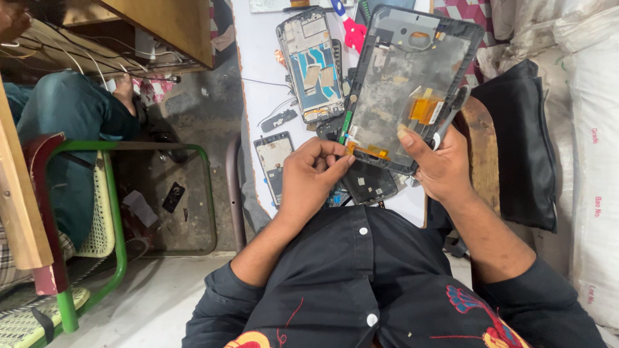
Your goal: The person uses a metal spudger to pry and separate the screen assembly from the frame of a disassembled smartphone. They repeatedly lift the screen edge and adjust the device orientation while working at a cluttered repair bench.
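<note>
My right hand (442, 164) grips a large black tablet frame (406, 77), its grey inner side with orange flex cables facing me, and also holds a slim tool against its edge. My left hand (313, 177) pinches at the frame's lower left corner, fingertips on the orange flex strip (371, 151). Both hands are raised over my lap, in front of my dark shirt.
On the white work surface (264, 64) lie an opened phone chassis (313, 64), a smaller phone frame (274, 161), a dark phone part (371, 183) and a red-handled tool (353, 32). A green chair (116, 225) and another person stand left. A black bag (522, 148) and white sacks (593, 161) lie right.
</note>
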